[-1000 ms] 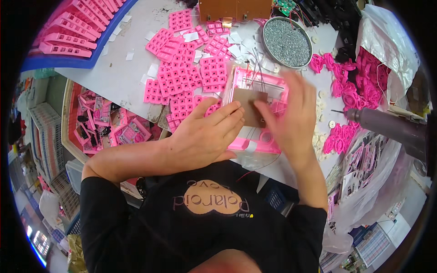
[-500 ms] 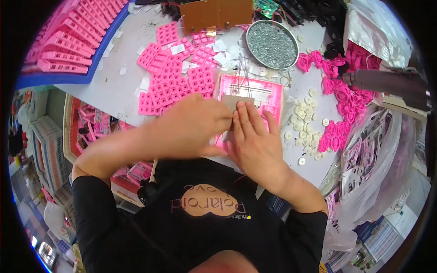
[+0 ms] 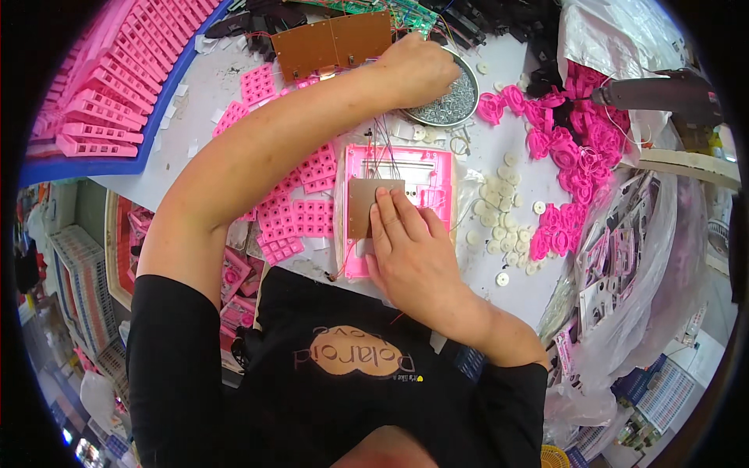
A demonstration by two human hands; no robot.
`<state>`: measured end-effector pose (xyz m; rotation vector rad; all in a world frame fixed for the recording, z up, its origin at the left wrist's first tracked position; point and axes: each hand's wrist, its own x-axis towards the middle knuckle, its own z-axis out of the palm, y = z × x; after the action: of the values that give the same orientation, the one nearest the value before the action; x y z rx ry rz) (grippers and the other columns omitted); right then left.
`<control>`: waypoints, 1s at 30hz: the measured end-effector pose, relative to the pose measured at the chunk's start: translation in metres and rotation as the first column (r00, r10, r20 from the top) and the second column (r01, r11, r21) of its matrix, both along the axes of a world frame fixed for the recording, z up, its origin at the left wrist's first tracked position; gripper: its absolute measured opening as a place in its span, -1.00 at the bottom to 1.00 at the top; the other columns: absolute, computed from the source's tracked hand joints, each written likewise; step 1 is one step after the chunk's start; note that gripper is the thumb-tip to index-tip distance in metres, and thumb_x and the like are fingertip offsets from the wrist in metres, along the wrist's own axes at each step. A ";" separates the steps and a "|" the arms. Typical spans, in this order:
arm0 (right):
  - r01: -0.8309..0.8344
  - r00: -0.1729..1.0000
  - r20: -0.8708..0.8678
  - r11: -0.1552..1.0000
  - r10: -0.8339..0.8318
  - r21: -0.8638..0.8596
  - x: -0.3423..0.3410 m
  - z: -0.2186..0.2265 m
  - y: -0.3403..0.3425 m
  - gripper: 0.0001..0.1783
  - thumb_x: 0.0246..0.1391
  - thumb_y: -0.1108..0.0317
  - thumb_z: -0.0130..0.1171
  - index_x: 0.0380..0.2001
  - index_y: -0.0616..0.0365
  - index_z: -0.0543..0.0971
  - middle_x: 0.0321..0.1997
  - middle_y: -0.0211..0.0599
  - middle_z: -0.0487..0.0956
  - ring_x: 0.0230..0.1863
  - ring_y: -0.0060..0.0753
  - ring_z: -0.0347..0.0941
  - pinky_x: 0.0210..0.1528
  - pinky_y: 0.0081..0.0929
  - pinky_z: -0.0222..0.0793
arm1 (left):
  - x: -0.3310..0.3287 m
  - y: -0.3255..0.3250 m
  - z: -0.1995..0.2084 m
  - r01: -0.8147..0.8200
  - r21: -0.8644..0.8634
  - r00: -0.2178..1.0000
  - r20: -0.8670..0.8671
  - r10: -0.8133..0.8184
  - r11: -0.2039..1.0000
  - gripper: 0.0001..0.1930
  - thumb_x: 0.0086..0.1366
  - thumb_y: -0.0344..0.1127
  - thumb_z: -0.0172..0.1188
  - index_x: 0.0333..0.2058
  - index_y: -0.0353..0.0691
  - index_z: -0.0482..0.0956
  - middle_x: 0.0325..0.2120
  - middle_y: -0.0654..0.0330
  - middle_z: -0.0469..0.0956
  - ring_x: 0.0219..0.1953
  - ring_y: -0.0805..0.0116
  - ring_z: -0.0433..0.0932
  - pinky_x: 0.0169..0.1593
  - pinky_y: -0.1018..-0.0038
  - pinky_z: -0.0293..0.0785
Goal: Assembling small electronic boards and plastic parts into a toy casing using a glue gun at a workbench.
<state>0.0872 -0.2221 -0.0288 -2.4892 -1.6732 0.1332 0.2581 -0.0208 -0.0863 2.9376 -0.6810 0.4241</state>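
Note:
Over a round metal dish [image 3: 474, 103] of small silver screws [image 3: 455, 108], my left hand [image 3: 417, 72] is curled and closed, its fingertips down among the screws. What its fingers pinch, if anything, is hidden. My right hand [image 3: 413, 246] lies with fingers stretched flat on a brown board [image 3: 360, 204], pressing it into a pink plastic housing [image 3: 445, 168]. Thin wires [image 3: 382, 148] run from the board over the far edge of the housing. A clear plastic bag lies under the housing.
Pink keypads [image 3: 314, 218] lie left of the housing, partly under my left arm. White plastic discs [image 3: 499, 222] and pink ring-shaped parts [image 3: 573, 156] lie to the right. Larger brown boards [image 3: 331, 47] stand at the back. A blue tray [image 3: 156, 140] holds pink parts.
My left hand has left the brown board and reached far and right to the screw dish. My right hand stays on the board. The view has shifted slightly.

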 end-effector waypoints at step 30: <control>0.027 0.989 0.010 0.249 -0.149 0.968 0.106 0.081 -0.105 -0.59 0.17 0.31 0.10 0.02 0.33 0.46 -0.05 -0.05 0.55 0.01 -0.09 0.49 0.08 -0.05 0.47 | -0.239 -0.013 0.037 -0.301 -0.622 0.914 -0.405 0.032 0.723 -0.90 0.22 -0.39 0.32 -0.29 -0.12 0.60 -0.09 0.25 0.67 -0.08 0.27 0.63 0.35 -0.16 -0.09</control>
<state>0.1930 -0.3275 0.0524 -1.5328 -1.0074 -0.8323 0.0190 -0.0335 -0.0491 2.2686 -0.1397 0.0793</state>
